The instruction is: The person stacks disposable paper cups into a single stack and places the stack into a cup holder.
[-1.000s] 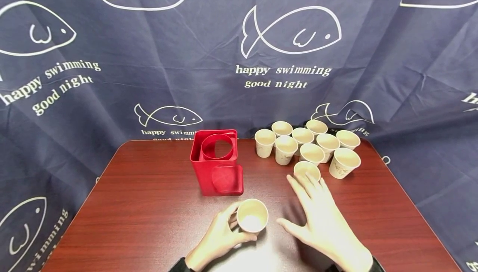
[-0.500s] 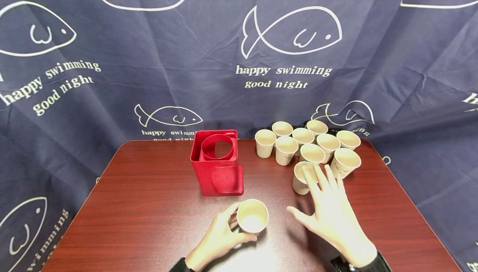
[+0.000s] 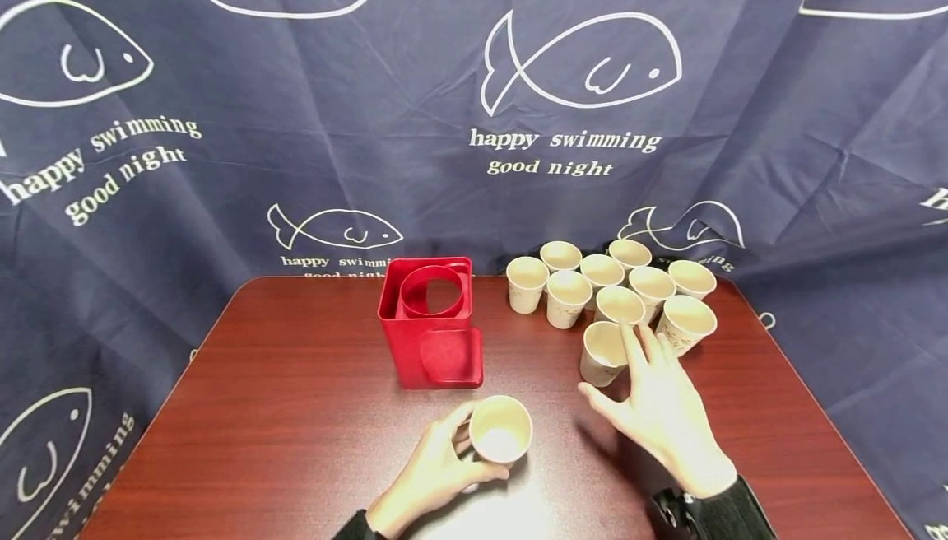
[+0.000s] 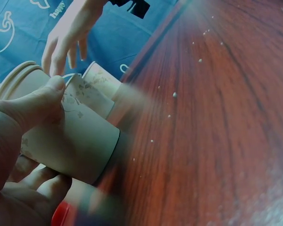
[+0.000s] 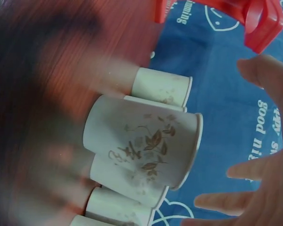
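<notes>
Head cam first: my left hand [image 3: 437, 470] is wrapped around a paper cup [image 3: 500, 430], thumb and fingers curled on its side, cup standing upright on the wooden table [image 3: 296, 408] just in front of the red cup dispenser [image 3: 432, 322]. My right hand [image 3: 662, 408] is spread wide with straight fingers and grips nothing, out to the right of the dispenser. Its fingertips sit right at the nearest loose cup [image 3: 601, 352]; I can't tell if they actually touch it. Behind that one there's a cluster of cups [image 3: 607, 281] packed together, right of the dispenser near the table's far edge. A fish-print curtain [image 3: 474, 104] hangs behind everything.

Left wrist cam: the thumb [image 4: 35, 103] presses on the leaf-printed wall of the held cup [image 4: 70, 141], fingers curled underneath. The other hand [image 4: 68, 35] shows up top with fingers fanned.

Right wrist cam: pretty blurry, but the leaf-print cup [image 5: 141, 148] sits just off my spread fingers [image 5: 254, 172], more cups [image 5: 160, 87] right against it, with the dispenser [image 5: 245, 16] past them.
</notes>
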### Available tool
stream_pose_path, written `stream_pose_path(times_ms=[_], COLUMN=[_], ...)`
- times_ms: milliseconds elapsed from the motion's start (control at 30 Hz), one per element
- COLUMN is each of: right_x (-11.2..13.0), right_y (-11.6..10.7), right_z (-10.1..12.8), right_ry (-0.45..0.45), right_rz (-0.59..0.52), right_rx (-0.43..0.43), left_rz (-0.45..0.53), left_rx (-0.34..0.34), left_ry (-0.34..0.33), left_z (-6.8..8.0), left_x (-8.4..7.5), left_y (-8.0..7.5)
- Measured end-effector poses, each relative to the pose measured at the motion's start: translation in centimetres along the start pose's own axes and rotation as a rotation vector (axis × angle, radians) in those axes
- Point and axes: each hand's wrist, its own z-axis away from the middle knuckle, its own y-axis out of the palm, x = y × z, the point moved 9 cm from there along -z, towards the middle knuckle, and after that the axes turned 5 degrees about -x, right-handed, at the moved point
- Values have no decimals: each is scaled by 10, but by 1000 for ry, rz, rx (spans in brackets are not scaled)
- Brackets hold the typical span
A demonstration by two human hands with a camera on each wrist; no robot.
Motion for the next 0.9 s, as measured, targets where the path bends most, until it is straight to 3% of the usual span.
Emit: stream_pose_path(times_ms=[167,433,900], right_x=[-14,-32,-36], right_y=[10,25,29], right_z=[2,-1,-5], right_ry=[111,264,226], right_rz=[-63,-235,-259], right_rx=[72,150,16], left_rz=[33,30,30], left_rx=[14,16,17], left_ry=[-43,-43,-40], left_z=[-1,0,0], left_x=[0,0,2], left_y=[1,1,0])
